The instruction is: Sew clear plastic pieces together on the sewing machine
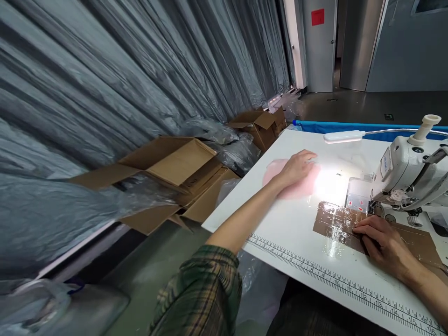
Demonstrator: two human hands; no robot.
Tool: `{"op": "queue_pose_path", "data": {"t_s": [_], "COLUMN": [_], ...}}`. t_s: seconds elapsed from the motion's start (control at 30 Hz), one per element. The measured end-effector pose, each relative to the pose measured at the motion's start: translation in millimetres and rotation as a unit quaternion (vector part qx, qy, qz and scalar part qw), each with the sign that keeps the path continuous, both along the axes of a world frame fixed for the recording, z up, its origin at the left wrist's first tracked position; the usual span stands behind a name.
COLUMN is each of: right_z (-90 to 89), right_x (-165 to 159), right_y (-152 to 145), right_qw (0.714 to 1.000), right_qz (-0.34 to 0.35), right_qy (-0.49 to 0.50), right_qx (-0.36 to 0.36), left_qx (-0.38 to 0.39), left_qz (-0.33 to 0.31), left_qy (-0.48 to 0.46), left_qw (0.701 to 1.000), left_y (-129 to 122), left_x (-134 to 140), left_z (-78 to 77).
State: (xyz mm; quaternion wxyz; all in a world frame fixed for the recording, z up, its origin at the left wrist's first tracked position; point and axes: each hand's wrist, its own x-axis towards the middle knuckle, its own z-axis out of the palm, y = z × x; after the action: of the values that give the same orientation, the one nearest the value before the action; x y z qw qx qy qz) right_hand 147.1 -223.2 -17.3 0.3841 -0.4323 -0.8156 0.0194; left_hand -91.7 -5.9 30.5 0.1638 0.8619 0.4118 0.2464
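Note:
My left hand reaches out over a pale pink, thin sheet-like piece on the white sewing table. Its fingers are stretched out and lie across the pink piece, partly covering it. Close to the sewing machine, my right hand rests with curled fingers on a brown board covered in shiny clear tape. The fingertips are drawn together, and what they may hold is hidden. Beside the needle area lies a clear plate with small red marks.
A printed ruler scale runs along the table's front edge. A lamp on a bendable arm lights the tabletop. Open cardboard boxes and clear plastic bags stand left of the table, before a grey curtain.

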Motion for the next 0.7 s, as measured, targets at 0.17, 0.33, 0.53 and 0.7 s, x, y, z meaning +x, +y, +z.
{"op": "queue_pose_path", "data": {"t_s": [0.17, 0.33, 0.53, 0.7], "right_z": [1.2, 6.9, 8.6, 6.0], "right_x": [0, -3, -3, -1], "right_y": [1, 1, 1, 0], "right_qw": [1.0, 1.0, 1.0, 1.0], "right_qz": [-0.005, -0.011, -0.018, -0.01], "right_qy": [-0.001, 0.004, -0.003, -0.008], "right_qx": [-0.009, -0.015, -0.002, -0.008], "left_qx": [-0.006, -0.062, -0.166, -0.179], "left_qz": [0.075, 0.067, 0.07, 0.063], "left_qy": [-0.026, 0.024, 0.059, 0.048], "left_qw": [0.997, 0.995, 0.982, 0.981], "left_y": [-25, -39, -42, -39], "left_x": [-29, -31, -33, -33], "left_z": [-9.5, -0.2, 1.7, -1.9]}}
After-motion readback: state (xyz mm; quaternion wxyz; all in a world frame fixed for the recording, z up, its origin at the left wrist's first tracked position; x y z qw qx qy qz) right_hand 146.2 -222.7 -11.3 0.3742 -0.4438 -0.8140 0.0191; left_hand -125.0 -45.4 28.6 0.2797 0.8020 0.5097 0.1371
